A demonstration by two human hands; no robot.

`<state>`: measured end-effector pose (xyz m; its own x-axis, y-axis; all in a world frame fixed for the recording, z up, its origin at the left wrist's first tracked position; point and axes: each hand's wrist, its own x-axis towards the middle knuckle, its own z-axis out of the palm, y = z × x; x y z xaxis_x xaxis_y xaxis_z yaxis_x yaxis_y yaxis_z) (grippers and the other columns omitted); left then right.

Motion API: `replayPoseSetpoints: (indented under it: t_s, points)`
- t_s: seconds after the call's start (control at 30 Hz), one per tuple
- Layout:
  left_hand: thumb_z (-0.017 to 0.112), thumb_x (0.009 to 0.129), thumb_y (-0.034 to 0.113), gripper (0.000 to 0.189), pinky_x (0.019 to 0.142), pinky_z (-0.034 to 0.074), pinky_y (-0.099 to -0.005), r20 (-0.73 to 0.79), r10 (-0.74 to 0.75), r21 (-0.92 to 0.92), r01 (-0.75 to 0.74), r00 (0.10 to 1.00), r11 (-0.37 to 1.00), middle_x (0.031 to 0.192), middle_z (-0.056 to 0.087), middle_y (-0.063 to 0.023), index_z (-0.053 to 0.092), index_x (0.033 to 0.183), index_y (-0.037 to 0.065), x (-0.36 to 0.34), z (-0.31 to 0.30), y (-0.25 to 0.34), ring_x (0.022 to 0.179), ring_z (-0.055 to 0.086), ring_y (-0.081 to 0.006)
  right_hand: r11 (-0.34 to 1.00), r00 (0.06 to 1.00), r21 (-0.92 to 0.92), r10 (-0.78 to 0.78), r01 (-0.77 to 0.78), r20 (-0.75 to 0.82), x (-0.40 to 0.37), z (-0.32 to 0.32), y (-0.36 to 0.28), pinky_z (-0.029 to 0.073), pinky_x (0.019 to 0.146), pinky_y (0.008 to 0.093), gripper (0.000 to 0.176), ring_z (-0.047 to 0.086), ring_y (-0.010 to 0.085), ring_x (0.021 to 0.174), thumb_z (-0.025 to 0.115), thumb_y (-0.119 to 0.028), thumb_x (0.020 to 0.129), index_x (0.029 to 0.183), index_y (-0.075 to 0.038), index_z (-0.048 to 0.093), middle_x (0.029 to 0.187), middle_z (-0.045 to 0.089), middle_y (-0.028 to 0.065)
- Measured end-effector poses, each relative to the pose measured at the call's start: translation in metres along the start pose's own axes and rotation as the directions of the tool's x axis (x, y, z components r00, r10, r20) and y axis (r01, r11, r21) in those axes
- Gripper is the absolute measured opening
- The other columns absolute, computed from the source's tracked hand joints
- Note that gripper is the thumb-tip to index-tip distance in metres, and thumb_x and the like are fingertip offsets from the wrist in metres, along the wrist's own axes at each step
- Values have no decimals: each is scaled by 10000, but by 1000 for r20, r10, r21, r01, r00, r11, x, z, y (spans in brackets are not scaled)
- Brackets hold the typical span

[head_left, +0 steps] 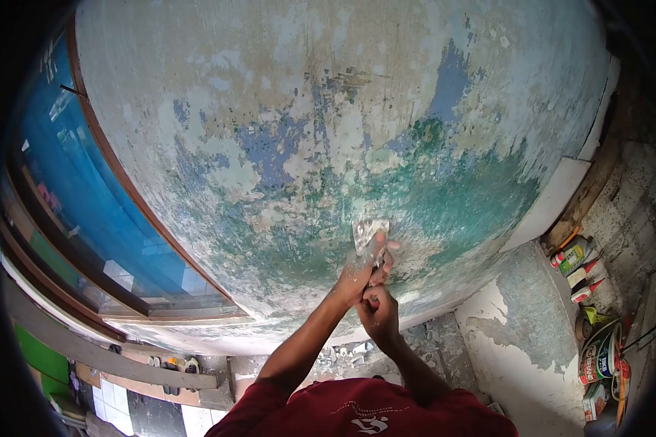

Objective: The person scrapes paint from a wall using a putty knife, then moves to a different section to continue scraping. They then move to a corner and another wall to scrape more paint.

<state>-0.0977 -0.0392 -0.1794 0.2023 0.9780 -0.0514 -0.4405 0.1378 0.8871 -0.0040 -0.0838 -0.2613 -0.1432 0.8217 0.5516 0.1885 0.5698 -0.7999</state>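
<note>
We record the scraper point(363, 234) against the flaking wall point(481, 197). We find the left hand point(368, 267) gripping it nearer the wall and the right hand point(383, 315) closed around its lower end.

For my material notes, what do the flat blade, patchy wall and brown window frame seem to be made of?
Flat, smeared blade: probably metal, dull, thin with straight edges. Patchy green-blue wall: likely painted plaster, matte, flaking in layers. Brown window frame: perhaps painted wood, evenly coated; grain unclear.
</note>
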Motion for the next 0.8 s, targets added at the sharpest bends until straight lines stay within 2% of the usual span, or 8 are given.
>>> replayPoseSetpoints:
  t_s: [0.17,0.2,0.23,0.3,0.4,0.53,0.63,0.8]
  points:
    - [484,907,526,558,393,280,-199,-5,19,5,-19,1000,1000,610,466,-8,540,1039,-13,-5,-7,-13,406,329,-51,999,1000,-43,6,-5,8,-10,2,4,422,526,316,232,507,239,547,693,-23,726,826,-53,486,691,492,109]
    - [479,908,527,560,394,279,-196,-16,29,19,-29,999,999,608,461,-3,540,1034,-15,-5,-3,-4,410,322,-45,999,1000,-30,22,-22,-1,-4,2,2,423,529,313,228,519,232,556,688,-12,720,822,-53,488,693,497,106]
    - [479,909,525,559,394,279,-195,-5,53,23,-53,999,998,610,460,-3,539,1033,-16,-4,1,6,412,320,-43,993,996,-78,-91,89,-19,7,-2,-8,422,530,308,223,513,225,553,683,-6,725,818,-53,486,687,496,102]
    - [479,911,521,557,394,279,-194,16,104,25,-104,994,994,612,459,-1,538,1032,-19,-2,8,26,415,315,-39,999,999,-27,-44,44,4,21,-3,-19,417,529,306,225,501,224,546,683,-5,729,824,-51,484,684,493,102]
    - [482,917,504,538,393,278,-192,-2,97,16,-97,995,995,615,454,-1,536,1023,-21,-6,8,29,412,309,-39,990,990,34,-137,137,-27,25,3,-21,330,476,240,244,361,92,513,690,8,762,826,-38,459,595,395,30]
    - [486,916,502,531,394,281,-196,-20,25,-7,-26,999,1000,607,450,-7,533,1017,-17,-11,-8,0,403,314,-48,998,998,-14,-60,60,10,-5,8,-6,351,475,238,237,391,89,514,690,-13,776,826,-36,459,607,417,40]
    - [482,917,504,528,391,275,-203,-38,34,4,-34,999,999,596,443,-3,541,1024,-10,-13,-6,2,400,304,-48,1000,999,-16,23,-23,27,-5,5,-11,408,512,303,234,483,216,530,700,-51,755,826,-53,476,653,476,96]
    - [486,914,509,536,393,274,-203,-9,88,1,-88,996,996,613,458,-3,542,1044,-8,-6,7,38,410,297,-43,997,997,-6,-83,83,10,31,-1,-41,373,497,313,225,434,209,516,662,11,728,822,-52,468,628,431,83]
